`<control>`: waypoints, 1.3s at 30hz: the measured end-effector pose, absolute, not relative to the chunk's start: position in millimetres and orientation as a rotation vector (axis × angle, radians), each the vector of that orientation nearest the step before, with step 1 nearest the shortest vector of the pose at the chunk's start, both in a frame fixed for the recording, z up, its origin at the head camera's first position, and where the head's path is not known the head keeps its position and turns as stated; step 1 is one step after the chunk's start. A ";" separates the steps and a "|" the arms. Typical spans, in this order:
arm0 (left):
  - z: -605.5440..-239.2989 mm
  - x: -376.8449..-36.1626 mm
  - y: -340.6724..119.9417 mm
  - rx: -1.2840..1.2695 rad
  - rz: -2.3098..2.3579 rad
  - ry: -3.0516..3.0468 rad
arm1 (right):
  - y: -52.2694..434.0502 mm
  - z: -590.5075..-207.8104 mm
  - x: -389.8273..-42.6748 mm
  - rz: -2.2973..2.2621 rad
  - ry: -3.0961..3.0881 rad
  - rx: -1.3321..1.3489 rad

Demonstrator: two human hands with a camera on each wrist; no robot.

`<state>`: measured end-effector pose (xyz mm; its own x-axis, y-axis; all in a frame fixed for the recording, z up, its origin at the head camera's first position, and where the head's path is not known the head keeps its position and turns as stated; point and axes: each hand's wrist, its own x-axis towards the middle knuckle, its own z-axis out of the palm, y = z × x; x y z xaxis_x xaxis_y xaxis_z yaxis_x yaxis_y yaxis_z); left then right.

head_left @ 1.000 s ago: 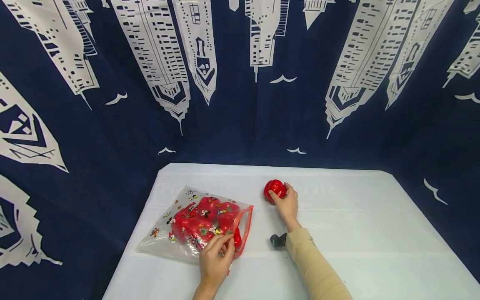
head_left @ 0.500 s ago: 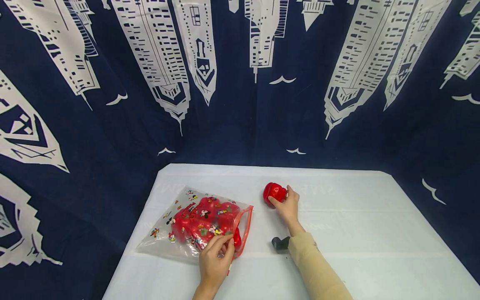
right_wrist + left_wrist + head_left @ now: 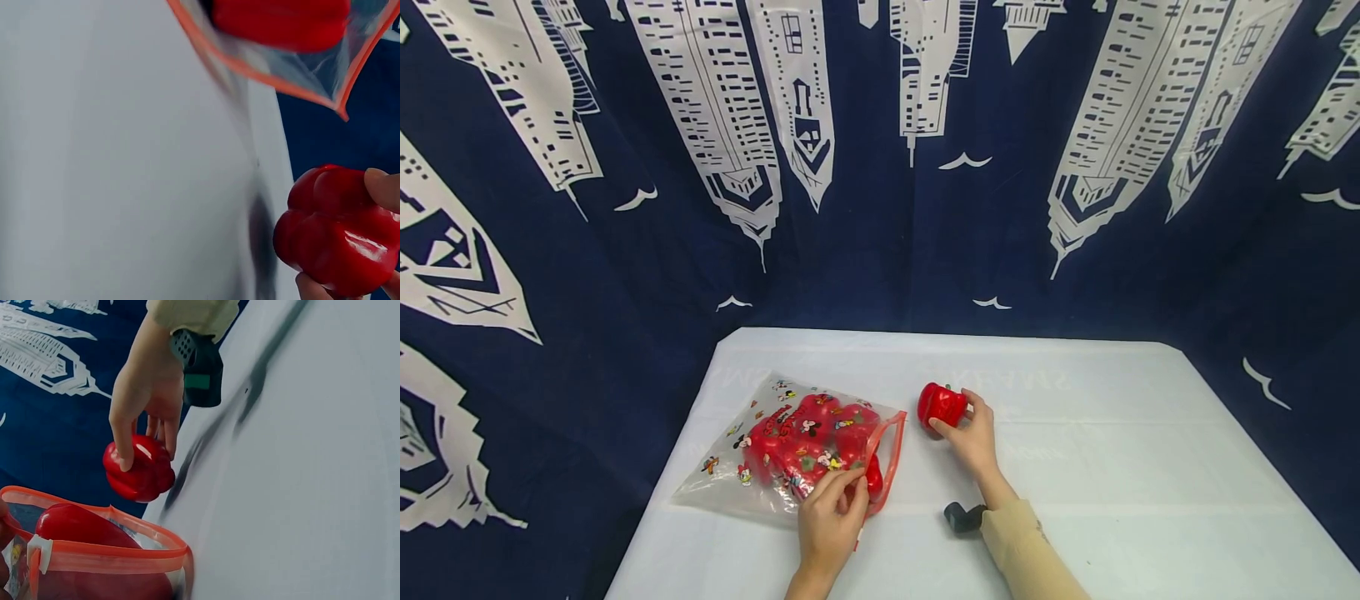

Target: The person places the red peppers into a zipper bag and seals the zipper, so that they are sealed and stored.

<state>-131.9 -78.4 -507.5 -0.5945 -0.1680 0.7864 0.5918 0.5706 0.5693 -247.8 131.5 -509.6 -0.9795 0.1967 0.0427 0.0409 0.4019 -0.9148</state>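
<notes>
Near the lower middle of the head view, on the white table, the right hand reaches forward with its wrist low and its fingers curled round a red bell pepper, thumb on the near side and fingertips over the top. The left wrist view shows the same grip from the side: the right hand comes down from the upper left of the frame, with thumb and fingers pinching the red bell pepper, which sits just beyond the bag's open mouth. In the right wrist view the red bell pepper fills the lower right corner with a fingertip on its upper edge.

The left hand, at the bottom centre of the head view, lies palm down with its fingers bent, pinching the orange-rimmed mouth of the clear printed bag. The bag lies flat at lower left of the table with more red peppers inside. A beige sleeve covers the right forearm, with a dark wrist device beside it. A navy backdrop with white towers hangs behind.
</notes>
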 end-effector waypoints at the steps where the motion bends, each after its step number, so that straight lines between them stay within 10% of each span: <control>1: -507.4 -131.9 -78.3 -0.338 -1.103 -1.937 | 131.1 -508.9 -244.7 1.630 -2.511 -0.205; 39: -504.4 -133.1 -78.4 -0.341 -1.065 -2.015 | 86.9 -516.8 -178.3 1.692 -2.365 0.255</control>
<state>-133.1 -78.4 -504.4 -0.6331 -0.1267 0.7636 0.5593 0.6071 0.5645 -178.3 86.9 -516.8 -0.9603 -0.0117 0.2786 -0.2674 0.3214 -0.9084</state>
